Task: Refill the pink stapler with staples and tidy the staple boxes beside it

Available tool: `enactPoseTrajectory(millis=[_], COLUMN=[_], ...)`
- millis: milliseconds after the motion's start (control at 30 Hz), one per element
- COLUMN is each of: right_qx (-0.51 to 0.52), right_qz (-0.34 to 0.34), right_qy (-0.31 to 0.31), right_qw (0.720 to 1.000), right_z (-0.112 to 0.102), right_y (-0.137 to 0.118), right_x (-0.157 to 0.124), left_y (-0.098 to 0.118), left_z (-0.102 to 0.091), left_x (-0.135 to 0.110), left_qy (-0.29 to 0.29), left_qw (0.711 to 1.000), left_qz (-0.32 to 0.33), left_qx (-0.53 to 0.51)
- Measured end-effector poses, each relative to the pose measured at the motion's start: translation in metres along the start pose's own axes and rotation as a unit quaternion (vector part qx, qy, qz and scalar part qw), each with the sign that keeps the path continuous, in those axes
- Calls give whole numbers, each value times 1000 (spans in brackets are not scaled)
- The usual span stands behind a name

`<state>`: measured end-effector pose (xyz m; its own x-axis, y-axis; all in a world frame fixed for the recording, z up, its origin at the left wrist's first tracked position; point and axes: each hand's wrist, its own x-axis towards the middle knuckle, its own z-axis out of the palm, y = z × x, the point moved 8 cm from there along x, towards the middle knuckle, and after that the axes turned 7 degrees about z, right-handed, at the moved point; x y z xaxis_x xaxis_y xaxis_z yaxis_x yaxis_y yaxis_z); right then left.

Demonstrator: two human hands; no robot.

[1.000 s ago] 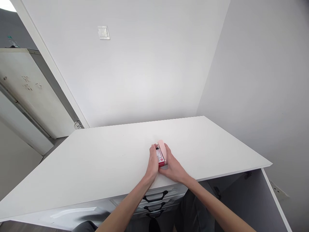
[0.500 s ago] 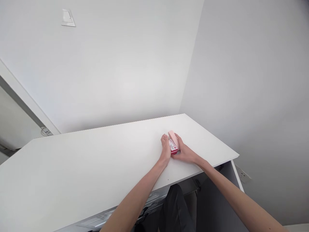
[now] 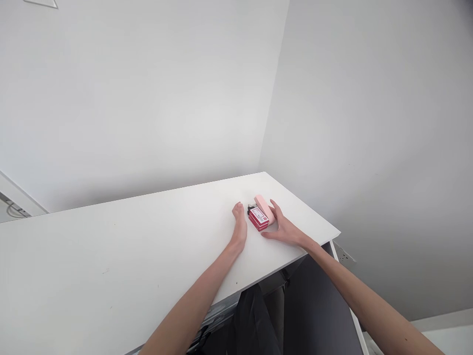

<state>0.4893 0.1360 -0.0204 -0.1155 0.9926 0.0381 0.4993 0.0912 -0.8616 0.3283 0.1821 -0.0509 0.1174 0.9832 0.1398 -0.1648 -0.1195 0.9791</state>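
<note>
A pink stapler (image 3: pixel 264 208) lies on the white tabletop (image 3: pixel 166 246) near its right end. Against its left side sits a short stack of small red-and-white boxes (image 3: pixel 258 219), with a white label on the top one. Behind the boxes a small black and metallic item (image 3: pixel 250 209) shows in part; its kind is unclear. My right hand (image 3: pixel 284 228) is beside the stapler, thumb and fingers spread around its right side; whether a fingertip touches it I cannot tell. My left hand (image 3: pixel 239 226) rests on edge left of the boxes, apart from them, fingers slightly curved and holding nothing.
White walls (image 3: pixel 166 98) meet in a corner behind the table. Below the front edge are my dark-clothed legs (image 3: pixel 254 320) and a dark grey side panel (image 3: pixel 314 305). A wall socket (image 3: pixel 344 255) is low on the right.
My left hand has moved left, off the boxes it was pressing. The right hand has loosened and its fingers have spread. The camera view has shifted right and down.
</note>
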Motion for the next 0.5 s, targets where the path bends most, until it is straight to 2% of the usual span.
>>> enactPoseTrajectory(millis=[67, 133, 200, 267, 367, 500], right_qx=[3, 1, -1, 4, 6, -27], right_qz=[0, 13, 25, 15, -9, 39], right_qy=[29, 54, 85, 124, 213, 335], right_qw=[1000, 998, 996, 992, 977, 941], right_z=[-2, 0, 2, 6, 10, 18], right_y=[10, 20, 26, 25, 20, 15], right_x=[-9, -18, -26, -33, -44, -67], left_y=[4, 14, 28, 49, 83, 112], left_z=[-27, -62, -104, -148, -213, -286], left_x=[-3, -9, -20, -36, -62, -95], left_qy=[4, 8, 20, 27, 40, 58], left_qw=[1000, 999, 998, 988, 964, 939], left_qz=[7, 13, 17, 25, 36, 36], left_qx=[17, 34, 57, 149, 260, 337])
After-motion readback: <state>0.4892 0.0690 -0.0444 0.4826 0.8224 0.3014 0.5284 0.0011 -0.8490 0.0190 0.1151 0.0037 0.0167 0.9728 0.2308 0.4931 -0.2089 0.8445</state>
